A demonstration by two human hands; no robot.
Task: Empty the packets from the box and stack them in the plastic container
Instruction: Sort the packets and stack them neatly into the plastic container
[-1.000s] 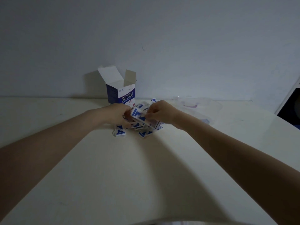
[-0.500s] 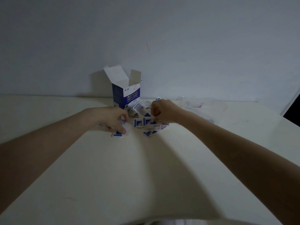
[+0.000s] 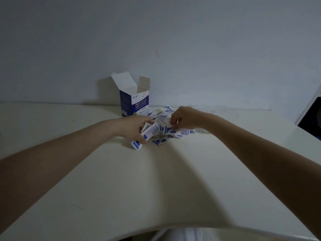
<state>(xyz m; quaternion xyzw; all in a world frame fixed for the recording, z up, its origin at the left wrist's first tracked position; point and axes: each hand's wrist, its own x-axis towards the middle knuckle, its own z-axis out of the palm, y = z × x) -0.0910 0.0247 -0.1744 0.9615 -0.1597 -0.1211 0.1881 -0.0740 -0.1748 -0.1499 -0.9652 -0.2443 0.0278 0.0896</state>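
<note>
A blue and white box (image 3: 137,103) stands upright near the wall with its top flaps open. In front of it lies a loose pile of small white and blue packets (image 3: 164,139) on the table. My left hand (image 3: 134,127) grips a small bundle of packets (image 3: 149,132) at the pile's left side. My right hand (image 3: 184,119) pinches packets at the pile's right side. One packet (image 3: 136,145) lies just below my left hand. A clear plastic container (image 3: 202,130) is barely visible behind my right wrist, mostly hidden.
The pale table (image 3: 156,188) runs up to a plain wall. A dark object with a white edge (image 3: 312,117) stands at the far right. The table's near edge curves across the bottom of the view.
My left hand has gathered a bundle of packets from the pile and tilted it up. My right hand stays at the pile, now gripping packets beside that bundle.
</note>
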